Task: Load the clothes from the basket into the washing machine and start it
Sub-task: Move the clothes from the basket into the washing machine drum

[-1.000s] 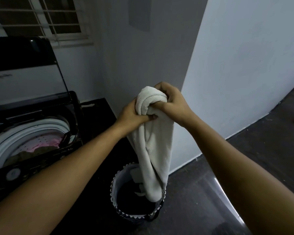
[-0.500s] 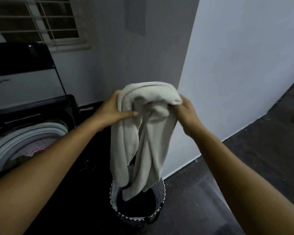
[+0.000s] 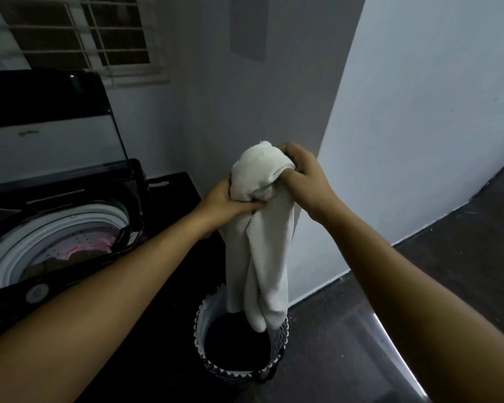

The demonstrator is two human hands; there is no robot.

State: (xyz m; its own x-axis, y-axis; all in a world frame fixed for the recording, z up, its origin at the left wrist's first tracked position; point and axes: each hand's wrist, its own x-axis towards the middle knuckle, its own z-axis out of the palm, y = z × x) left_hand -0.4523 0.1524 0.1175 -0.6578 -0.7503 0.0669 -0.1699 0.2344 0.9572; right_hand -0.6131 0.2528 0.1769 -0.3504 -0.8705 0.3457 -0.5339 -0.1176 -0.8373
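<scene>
A white towel (image 3: pixel 259 257) hangs bunched above the round patterned basket (image 3: pixel 277 333) on the floor, its lower end reaching down to the basket's rim. My left hand (image 3: pixel 224 202) grips the bunch from the left and below. My right hand (image 3: pixel 303 175) grips its top from the right. The basket's inside looks dark; I cannot tell what lies in it. To the left stands the top-loading washing machine (image 3: pixel 79 225) with its lid (image 3: pixel 41 123) raised. Pink and dark clothes (image 3: pixel 79 254) lie in its drum.
A white wall corner (image 3: pixel 346 141) juts out right behind the basket. A barred window (image 3: pixel 79 33) is above the machine. Dark floor (image 3: pixel 463 271) stretches to the right. A round button (image 3: pixel 37 292) sits on the machine's front panel.
Half a second ago the towel was spread between my two hands; now both hands have come together and bunched it. Its lower end hangs at the basket's right rim.
</scene>
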